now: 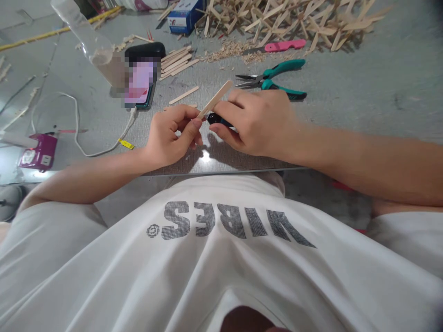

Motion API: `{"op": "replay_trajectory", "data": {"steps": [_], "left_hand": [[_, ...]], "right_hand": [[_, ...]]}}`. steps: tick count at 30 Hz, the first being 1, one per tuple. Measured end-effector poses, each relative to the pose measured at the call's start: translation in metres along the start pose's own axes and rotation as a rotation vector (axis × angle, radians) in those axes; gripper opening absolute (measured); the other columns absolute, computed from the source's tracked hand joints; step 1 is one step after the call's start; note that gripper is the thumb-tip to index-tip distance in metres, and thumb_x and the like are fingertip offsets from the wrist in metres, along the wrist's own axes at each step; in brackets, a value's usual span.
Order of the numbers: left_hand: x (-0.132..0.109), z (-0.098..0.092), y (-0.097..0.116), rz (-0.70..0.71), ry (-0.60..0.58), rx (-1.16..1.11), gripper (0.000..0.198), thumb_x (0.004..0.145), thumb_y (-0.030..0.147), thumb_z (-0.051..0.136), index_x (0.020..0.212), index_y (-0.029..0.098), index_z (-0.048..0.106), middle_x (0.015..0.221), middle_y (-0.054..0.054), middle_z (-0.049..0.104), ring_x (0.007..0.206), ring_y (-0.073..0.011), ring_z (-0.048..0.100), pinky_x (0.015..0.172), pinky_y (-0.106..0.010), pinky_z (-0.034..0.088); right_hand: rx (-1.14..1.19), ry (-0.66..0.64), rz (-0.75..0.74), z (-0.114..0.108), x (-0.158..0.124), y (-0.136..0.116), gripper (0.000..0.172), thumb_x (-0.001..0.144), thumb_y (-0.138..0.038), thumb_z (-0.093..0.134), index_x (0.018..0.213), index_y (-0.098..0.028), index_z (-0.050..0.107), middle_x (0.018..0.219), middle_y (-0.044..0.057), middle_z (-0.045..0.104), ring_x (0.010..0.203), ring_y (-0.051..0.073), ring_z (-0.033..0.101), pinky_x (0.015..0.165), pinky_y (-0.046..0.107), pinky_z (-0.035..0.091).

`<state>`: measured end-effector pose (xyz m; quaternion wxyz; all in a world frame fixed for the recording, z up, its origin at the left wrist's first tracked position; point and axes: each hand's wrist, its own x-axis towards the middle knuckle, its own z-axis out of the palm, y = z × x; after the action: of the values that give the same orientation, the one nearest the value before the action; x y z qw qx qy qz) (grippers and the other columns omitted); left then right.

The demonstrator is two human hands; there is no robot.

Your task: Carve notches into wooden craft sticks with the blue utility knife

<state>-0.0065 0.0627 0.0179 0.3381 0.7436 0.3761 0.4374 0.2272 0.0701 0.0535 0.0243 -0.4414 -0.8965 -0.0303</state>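
My left hand (175, 133) pinches the lower end of a flat wooden stick (216, 97), which slants up to the right above the grey table (346, 106). My right hand (258, 122) is closed round a small dark tool with a blue trim (218, 121), its tip right at the stick's lower end. Most of that tool is hidden inside my fingers.
Teal-handled pliers (277, 78) and a pink-handled knife (282, 45) lie behind my hands. Loose sticks (176, 60), a big heap of glued stick pieces (294, 18), a blue box (185, 16), a phone (140, 83) on a white cable and a purple charger (38, 152) surround them.
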Motion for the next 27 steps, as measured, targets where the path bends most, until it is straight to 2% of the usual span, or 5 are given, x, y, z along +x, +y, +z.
{"op": "replay_trajectory", "data": {"steps": [6,13,18,23,27], "left_hand": [[-0.011,-0.002,0.01,0.047,-0.015,0.024,0.012,0.109,0.03,0.066,0.099,0.025,0.069,0.074,0.003,0.077,0.058,-0.0113,0.073,0.055,-0.026,0.058],[-0.012,-0.003,0.011,0.052,-0.022,0.066,0.016,0.11,0.04,0.069,0.102,0.026,0.071,0.072,0.004,0.078,0.058,-0.0131,0.075,0.057,-0.028,0.06],[-0.014,-0.003,0.012,0.079,-0.007,0.053,0.009,0.111,0.029,0.066,0.105,0.026,0.072,0.074,0.004,0.079,0.059,-0.011,0.076,0.055,-0.025,0.057],[-0.011,-0.001,0.013,0.052,0.014,0.082,0.01,0.108,0.031,0.068,0.102,0.024,0.071,0.072,0.005,0.077,0.056,-0.0107,0.074,0.055,-0.025,0.056],[-0.008,0.002,0.012,0.016,0.01,0.07,0.008,0.107,0.027,0.067,0.101,0.022,0.072,0.074,0.002,0.076,0.058,-0.011,0.073,0.055,-0.025,0.056]], "right_hand": [[0.002,0.004,-0.065,-0.006,-0.006,0.0,0.082,0.114,-0.063,0.008,0.159,-0.028,0.067,0.152,0.018,0.066,0.108,0.035,0.069,0.084,0.047,0.044],[0.207,0.098,-0.036,-0.002,-0.008,0.005,0.082,0.108,-0.074,0.02,0.15,-0.031,0.076,0.144,0.02,0.071,0.109,0.037,0.069,0.082,0.05,0.048],[0.305,0.073,0.011,-0.006,-0.01,0.004,0.079,0.104,-0.078,0.03,0.148,-0.031,0.076,0.135,0.019,0.074,0.119,0.039,0.068,0.08,0.049,0.05],[0.359,0.039,0.02,-0.007,-0.009,0.001,0.076,0.107,-0.07,0.023,0.146,-0.029,0.074,0.128,0.019,0.076,0.113,0.039,0.07,0.078,0.049,0.047],[0.406,-0.018,0.022,-0.006,-0.008,-0.001,0.074,0.11,-0.063,0.019,0.15,-0.026,0.068,0.108,0.017,0.078,0.101,0.036,0.07,0.081,0.047,0.047]]}}
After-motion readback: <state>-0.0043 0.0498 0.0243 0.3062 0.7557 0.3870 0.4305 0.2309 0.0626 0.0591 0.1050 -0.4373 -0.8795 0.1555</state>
